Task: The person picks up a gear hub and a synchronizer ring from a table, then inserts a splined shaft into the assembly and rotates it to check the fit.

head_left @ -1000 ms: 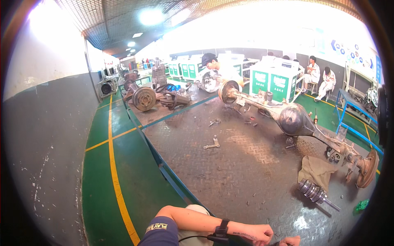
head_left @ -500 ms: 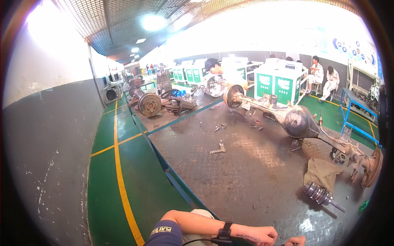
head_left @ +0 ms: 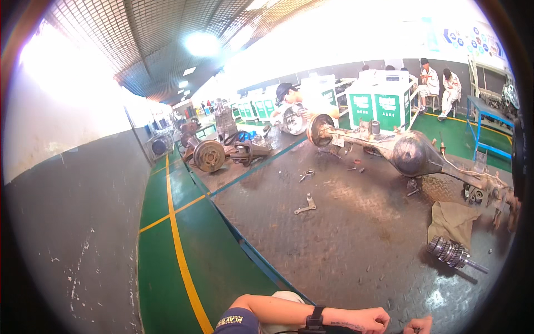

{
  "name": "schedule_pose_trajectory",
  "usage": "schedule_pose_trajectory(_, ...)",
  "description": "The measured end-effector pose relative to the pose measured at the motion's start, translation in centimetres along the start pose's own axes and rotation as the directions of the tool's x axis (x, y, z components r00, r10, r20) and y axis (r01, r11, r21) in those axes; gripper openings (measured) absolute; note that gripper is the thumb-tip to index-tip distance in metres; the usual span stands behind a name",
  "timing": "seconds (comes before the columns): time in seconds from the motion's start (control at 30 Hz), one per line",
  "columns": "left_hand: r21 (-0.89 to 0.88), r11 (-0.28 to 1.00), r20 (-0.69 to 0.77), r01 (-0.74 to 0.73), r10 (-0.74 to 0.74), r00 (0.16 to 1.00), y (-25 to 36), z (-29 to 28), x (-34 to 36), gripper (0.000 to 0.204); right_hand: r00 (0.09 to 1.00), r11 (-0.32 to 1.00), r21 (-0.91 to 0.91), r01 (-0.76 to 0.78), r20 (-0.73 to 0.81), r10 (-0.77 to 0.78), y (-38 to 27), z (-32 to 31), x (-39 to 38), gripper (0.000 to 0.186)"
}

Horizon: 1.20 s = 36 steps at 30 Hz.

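Low in the head view, my left hand [head_left: 374, 319] is curled closed, with a dark watch [head_left: 315, 317] on its wrist. My right hand [head_left: 418, 324] lies just right of it, fingers curled in and partly cut off by the lower edge. What either hand holds, if anything, I cannot make out. Both are at the near side of a dark metal-topped bench [head_left: 334, 250]. Farther right, a geared shaft [head_left: 448, 252] rests beside a brown cloth [head_left: 451, 220]. A small L-shaped metal lever [head_left: 306, 206] lies apart from my hands, toward the middle of the bench.
A large rusty axle housing [head_left: 411, 155] stretches along the bench's far right. A brake drum [head_left: 209, 156] and other assemblies stand at the far left. Across the bench, a person in a dark cap [head_left: 286, 91] leans over a round metal housing [head_left: 293, 118]. A grey wall [head_left: 78, 234] flanks the green walkway.
My view has tilted and turned slightly left, so the bench and its parts appear farther right. Both hands keep much the same curled pose, close together.
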State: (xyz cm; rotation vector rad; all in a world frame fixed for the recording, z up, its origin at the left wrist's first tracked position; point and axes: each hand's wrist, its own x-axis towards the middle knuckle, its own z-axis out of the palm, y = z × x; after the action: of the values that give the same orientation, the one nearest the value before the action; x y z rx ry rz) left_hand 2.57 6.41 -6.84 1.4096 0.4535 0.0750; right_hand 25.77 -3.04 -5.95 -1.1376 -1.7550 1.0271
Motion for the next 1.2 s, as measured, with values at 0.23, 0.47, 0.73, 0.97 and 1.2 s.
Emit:
schedule_pose_trajectory(0.23, -0.004, 1.0, 0.002, -0.004, 0.004, 1.0, -0.4, -0.1, 0.2, 0.019, 0.984, 0.984, -0.03, 0.176, -0.029, -0.177, -2.0, 0.0, -0.3, 0.035)
schedule_pose_trajectory(0.47, -0.022, 1.0, 0.007, 0.014, -0.014, 1.0, 0.0, 0.2, 0.4, 0.019, 0.957, 0.958, -0.038, 0.284, -0.044, -0.286, -2.1, -0.3, -1.0, 0.034)
schedule_pose_trajectory(0.73, -0.03, 0.998, 0.027, 0.048, -0.047, 0.999, -0.1, 0.1, 0.9, 0.019, 0.947, 0.947, -0.045, 0.317, -0.04, -0.319, -1.7, -1.0, -1.9, 0.034)
schedule_pose_trajectory(0.97, -0.01, 1.0, 0.034, 0.003, -0.003, 0.999, -0.6, 0.3, 0.9, 0.021, 0.952, 0.963, 0.004, 0.269, -0.153, -0.265, -2.9, -1.1, -2.1, 0.032)
schedule_pose_trajectory(1.2, -0.021, 1.0, 0.034, 0.001, 0.0, 0.999, -0.6, 0.1, 0.6, 0.02, 0.949, 0.974, 0.129, 0.186, -0.282, -0.144, -2.5, -0.8, -2.3, 0.035)
